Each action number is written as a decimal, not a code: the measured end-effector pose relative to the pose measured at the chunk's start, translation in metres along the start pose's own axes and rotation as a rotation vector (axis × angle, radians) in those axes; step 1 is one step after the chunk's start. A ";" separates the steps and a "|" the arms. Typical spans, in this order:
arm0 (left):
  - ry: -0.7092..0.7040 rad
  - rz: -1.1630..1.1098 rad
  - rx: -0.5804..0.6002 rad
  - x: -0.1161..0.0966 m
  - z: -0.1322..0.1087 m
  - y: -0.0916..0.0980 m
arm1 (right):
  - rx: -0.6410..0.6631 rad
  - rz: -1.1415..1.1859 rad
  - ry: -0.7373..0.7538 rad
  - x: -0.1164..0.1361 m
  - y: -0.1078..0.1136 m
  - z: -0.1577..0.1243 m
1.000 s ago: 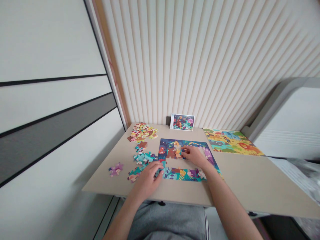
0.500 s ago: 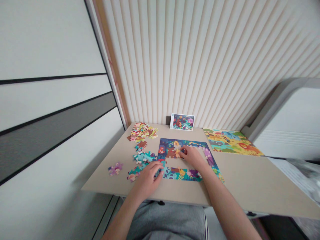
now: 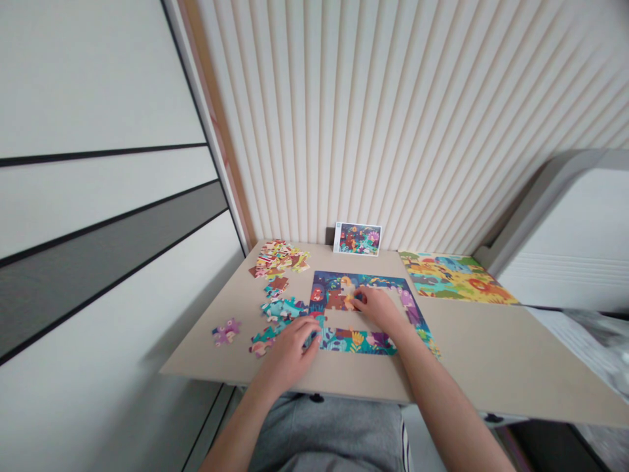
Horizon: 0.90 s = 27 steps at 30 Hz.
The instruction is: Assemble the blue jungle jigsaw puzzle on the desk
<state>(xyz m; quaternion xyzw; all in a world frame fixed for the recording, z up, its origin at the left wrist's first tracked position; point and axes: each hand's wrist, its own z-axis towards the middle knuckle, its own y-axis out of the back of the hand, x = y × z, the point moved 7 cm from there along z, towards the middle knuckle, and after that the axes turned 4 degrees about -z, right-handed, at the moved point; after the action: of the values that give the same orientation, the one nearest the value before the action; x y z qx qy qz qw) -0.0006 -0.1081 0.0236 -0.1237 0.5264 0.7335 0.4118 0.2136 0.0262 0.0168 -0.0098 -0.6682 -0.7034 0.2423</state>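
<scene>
A partly assembled puzzle (image 3: 361, 342) with a dark blue border lies on the table, its middle showing bare tabletop. My right hand (image 3: 376, 307) reaches over its upper middle, fingertips pinched at an orange and brown piece (image 3: 348, 302) beside the joined brown pieces. My left hand (image 3: 295, 344) rests at the puzzle's lower left corner, fingers curled and slightly apart, with no piece visible in it. Loose teal pieces (image 3: 282, 309) lie just left of the puzzle, partly behind my left hand. A purple piece group (image 3: 226, 332) sits farther left.
A picture card (image 3: 357, 238) stands upright at the table's back. Red and yellow loose pieces (image 3: 278, 257) are heaped at the back left. A finished animal puzzle (image 3: 457, 278) lies at the back right. Clear plastic (image 3: 602, 337) is at the far right.
The view has shifted very slightly. My right fingertips have barely moved at the orange and brown piece; my left hand stays where it was.
</scene>
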 end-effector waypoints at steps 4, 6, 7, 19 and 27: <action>-0.015 -0.006 -0.012 0.000 0.000 0.000 | 0.046 0.064 0.062 0.002 0.003 -0.003; -0.020 -0.005 -0.016 -0.001 0.000 0.000 | 0.080 0.088 0.070 0.001 0.002 -0.004; -0.021 -0.002 -0.017 -0.001 0.000 0.000 | 0.089 0.095 0.065 0.000 0.002 -0.004; -0.037 0.043 -0.022 -0.002 0.002 -0.002 | 0.043 0.184 0.032 -0.005 -0.001 -0.001; -0.103 0.196 0.033 -0.001 0.013 -0.011 | 0.024 0.388 0.084 0.006 0.007 -0.001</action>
<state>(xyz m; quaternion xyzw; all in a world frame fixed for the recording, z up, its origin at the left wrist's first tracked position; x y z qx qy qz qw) 0.0118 -0.0957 0.0224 -0.0270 0.5261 0.7669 0.3667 0.2112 0.0238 0.0251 -0.1062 -0.6515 -0.6351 0.4012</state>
